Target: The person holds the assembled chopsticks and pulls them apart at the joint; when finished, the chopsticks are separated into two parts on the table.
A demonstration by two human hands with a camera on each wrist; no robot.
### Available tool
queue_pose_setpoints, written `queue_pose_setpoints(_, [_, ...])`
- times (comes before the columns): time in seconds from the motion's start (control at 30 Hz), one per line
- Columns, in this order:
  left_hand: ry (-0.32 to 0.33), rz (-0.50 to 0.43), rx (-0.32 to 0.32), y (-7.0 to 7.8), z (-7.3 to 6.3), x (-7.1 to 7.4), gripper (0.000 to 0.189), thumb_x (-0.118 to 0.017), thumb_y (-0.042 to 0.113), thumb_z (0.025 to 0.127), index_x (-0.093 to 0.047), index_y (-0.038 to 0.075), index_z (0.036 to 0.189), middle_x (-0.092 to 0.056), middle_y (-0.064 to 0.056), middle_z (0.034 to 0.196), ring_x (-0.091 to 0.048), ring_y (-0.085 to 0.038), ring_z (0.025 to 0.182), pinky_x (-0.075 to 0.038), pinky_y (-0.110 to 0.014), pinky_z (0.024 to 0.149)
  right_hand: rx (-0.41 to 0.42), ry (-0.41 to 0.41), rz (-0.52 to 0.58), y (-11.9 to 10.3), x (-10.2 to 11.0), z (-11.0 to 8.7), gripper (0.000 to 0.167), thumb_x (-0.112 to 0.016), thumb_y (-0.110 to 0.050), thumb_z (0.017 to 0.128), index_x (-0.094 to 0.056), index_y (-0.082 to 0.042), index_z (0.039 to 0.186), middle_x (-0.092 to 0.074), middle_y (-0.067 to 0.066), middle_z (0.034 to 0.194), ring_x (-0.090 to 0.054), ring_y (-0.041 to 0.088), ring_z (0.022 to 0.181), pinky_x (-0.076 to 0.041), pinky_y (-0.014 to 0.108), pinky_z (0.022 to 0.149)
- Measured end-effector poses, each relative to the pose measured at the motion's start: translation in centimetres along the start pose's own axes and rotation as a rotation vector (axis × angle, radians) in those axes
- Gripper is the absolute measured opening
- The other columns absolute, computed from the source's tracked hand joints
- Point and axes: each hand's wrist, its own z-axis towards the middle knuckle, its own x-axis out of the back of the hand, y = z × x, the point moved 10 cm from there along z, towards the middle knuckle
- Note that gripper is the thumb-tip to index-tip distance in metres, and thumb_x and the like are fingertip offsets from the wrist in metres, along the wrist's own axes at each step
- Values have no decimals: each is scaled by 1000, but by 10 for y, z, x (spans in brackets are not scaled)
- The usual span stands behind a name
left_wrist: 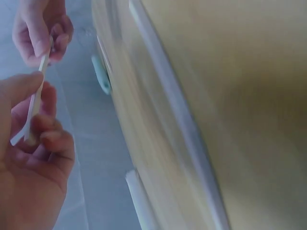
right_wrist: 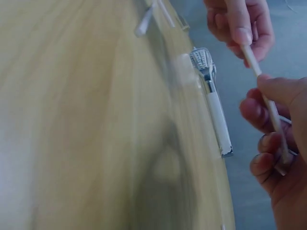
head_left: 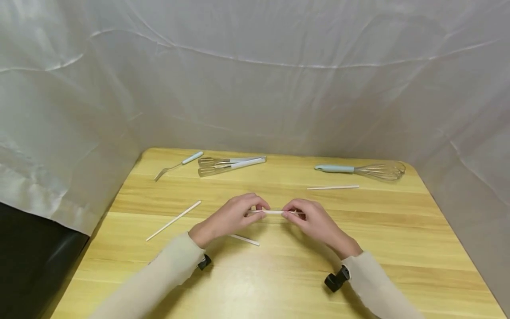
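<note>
Between both hands, above the table, is a thin white stick, held roughly level. My left hand pinches its left part between thumb and fingers, and my right hand pinches the right part. A short stretch of the stick shows between the two hands. In the left wrist view the stick passes under the thumb, with the fingers curled about it. The right wrist view shows the stick running along the curled fingers. Another white stick lies on the table, partly hidden by the left forearm.
On the wooden table, one white stick lies to the left and another at the back right. Along the far edge are a blue-handled utensil, metal tongs with white handles, and a whisk. Grey sheeting surrounds the table.
</note>
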Motion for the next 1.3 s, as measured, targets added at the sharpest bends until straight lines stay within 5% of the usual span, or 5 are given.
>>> queue_pose_setpoints(0.17, [23, -34, 21, 9, -3, -7, 18, -67, 33, 111, -73, 20, 122, -67, 12, 104, -58, -7, 88, -52, -27, 80, 53, 30, 17, -3, 5, -11, 6, -77, -20, 104, -81, -17, 108, -78, -8, 97, -58, 2, 74, -56, 23, 69])
queue_pose_setpoints(0.37, [46, -16, 10, 18, -6, -11, 12, -67, 31, 111, -71, 21, 117, -68, 11, 105, -61, -7, 93, -54, -29, 85, 121, 63, 11, -8, 7, -18, 6, -79, -18, 102, -83, -18, 106, -78, -8, 91, -41, -2, 61, -42, 20, 55])
queue_pose_setpoints(0.67, [74, 7, -36, 29, -7, -17, 12, -65, 27, 112, -66, 17, 118, -68, 5, 113, -62, -8, 97, -55, -27, 85, 219, 104, -13, -21, 13, -22, 9, -84, -14, 97, -81, -19, 104, -79, -7, 96, -36, -4, 60, -38, 19, 53])
queue_pose_setpoints(1.07, [77, -13, -54, 33, -4, -22, 10, -64, 27, 112, -63, 17, 114, -67, 5, 112, -59, -9, 94, -54, -27, 83, 262, 106, -33, -27, 15, -27, 6, -81, -11, 99, -81, -15, 104, -81, -5, 95, -53, -1, 66, -49, 20, 58])
queue_pose_setpoints(1.3, [84, -19, -79, 36, -4, -22, 7, -63, 25, 112, -63, 18, 113, -67, 7, 111, -58, -8, 93, -54, -26, 82, 256, 78, 24, -28, 14, -30, 4, -75, -12, 104, -77, -9, 103, -80, -3, 85, -73, 16, 67, -60, 23, 62])
